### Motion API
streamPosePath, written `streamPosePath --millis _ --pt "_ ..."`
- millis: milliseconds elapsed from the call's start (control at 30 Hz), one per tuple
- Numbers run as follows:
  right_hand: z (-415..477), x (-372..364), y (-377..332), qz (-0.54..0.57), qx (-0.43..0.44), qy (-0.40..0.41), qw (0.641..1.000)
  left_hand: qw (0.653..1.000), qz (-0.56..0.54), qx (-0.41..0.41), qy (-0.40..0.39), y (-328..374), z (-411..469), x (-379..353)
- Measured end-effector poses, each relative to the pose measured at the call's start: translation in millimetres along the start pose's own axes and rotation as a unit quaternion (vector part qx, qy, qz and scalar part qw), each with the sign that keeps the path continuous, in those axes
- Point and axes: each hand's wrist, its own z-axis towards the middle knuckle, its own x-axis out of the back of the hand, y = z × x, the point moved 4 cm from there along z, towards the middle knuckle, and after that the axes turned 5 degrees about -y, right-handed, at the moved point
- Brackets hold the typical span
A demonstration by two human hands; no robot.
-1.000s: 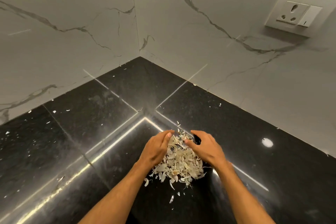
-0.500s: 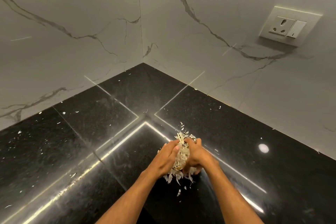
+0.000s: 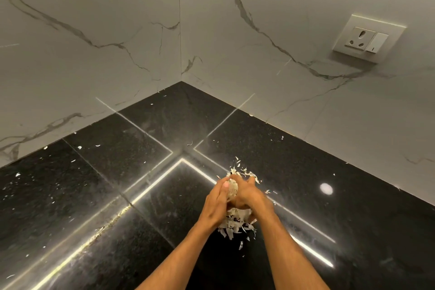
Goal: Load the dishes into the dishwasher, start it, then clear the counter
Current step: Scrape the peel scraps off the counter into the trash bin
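Forearms (image 3: 289, 249) ran off the bottom edge, elbows cut away. Left hand (image 3: 215, 206) and right hand (image 3: 250, 198) pressed together over the black table (image 3: 106, 179), fingers (image 3: 222, 189) curled round a clump of peel scraps (image 3: 235, 219). Most of it was hidden between the palms, and loose bits hung below. Stray flecks dotted open stone all around. Beyond, the table ended at the marble wall (image 3: 117, 30) corner, with a socket (image 3: 367, 39) at right.

head view | head-worn | faces forward and down into corner of glossy black stone bench (image 3: 117, 183) and white grey-veined marble walls (image 3: 94, 66) | close over left hand (image 3: 217, 202) and right hand (image 3: 249, 195) clasping pale papery scraps (image 3: 235, 218)
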Motion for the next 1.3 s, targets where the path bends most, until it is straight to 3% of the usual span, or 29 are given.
streamPosePath --millis 133,433,533,667,733,800,900,1133,1300 --pt "7 -10 -9 -0.009 0.018 0.043 0.999 0.999 -0.033 0.011 0.004 2 -1 -1" --pt "7 -4 -12 0.013 0.058 0.098 0.993 0.969 -0.2 0.1 0.101 3 1 24" --pt "1 11 -5 0.065 0.037 0.067 0.995 0.956 -0.246 0.104 0.124 4 2 32" --pt "-14 37 -11 0.14 0.073 -0.002 0.987 0.938 -0.316 0.093 0.105 10 7 29" --pt "-21 44 -18 0.182 0.1 -0.017 0.978 0.916 -0.378 0.099 0.091 15 11 21" --pt "-27 48 -29 0.218 0.117 -0.026 0.969 0.869 -0.477 0.102 0.082 22 13 11" --pt "-33 46 -45 0.174 0.119 -0.035 0.977 0.803 -0.588 0.077 0.055 34 14 -3" --pt "-40 39 -58 0.114 0.075 0.009 0.991 0.771 -0.628 0.083 0.062 35 6 -10" --pt "-40 37 -70 0.09 0.075 0.014 0.993 0.715 -0.688 0.106 0.063 33 2 -14"
